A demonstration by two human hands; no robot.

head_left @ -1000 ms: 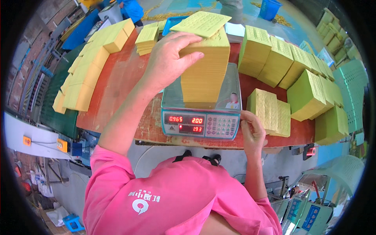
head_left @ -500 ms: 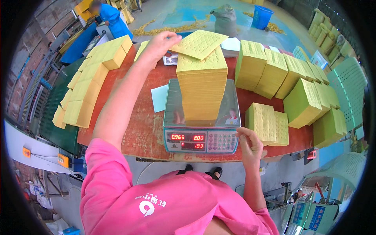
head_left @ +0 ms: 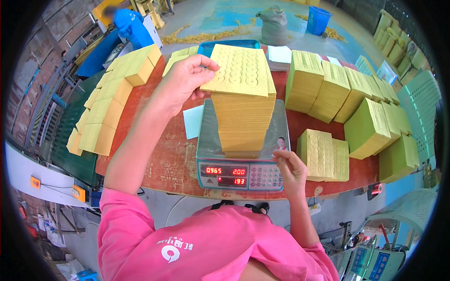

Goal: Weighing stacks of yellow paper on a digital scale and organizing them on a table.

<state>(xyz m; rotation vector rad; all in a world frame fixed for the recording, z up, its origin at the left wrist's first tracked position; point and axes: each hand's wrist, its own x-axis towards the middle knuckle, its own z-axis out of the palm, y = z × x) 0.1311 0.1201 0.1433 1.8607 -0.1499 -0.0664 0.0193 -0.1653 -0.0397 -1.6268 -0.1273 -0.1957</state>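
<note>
My left hand (head_left: 185, 79) pinches the left edge of a yellow sheet embossed with rows of coin-like rings (head_left: 236, 70). That sheet lies across the top of a tall stack of yellow paper (head_left: 243, 122), slightly out of line with it. The stack stands upright on the platform of a digital weighing scale (head_left: 206, 145), whose red display is lit. Beside the scale's right edge, above its keypad, my right hand (head_left: 293, 173) hovers with loosely bent fingers, the thumb and forefinger slightly apart. I see nothing in it.
Blocks of yellow paper (head_left: 105, 93) line the left side, and more paper stacks (head_left: 304, 82) stand on the right of the red table (head_left: 159, 159). A pale blue card (head_left: 192, 122) lies left of the scale. Beyond are a blue tray (head_left: 206, 48), a grey sack (head_left: 273, 28) and a person in blue (head_left: 131, 28).
The loose sheet has turned and come down nearer to me, lying more squarely over the stack. My left hand has moved down with it. My right hand has shifted slightly left.
</note>
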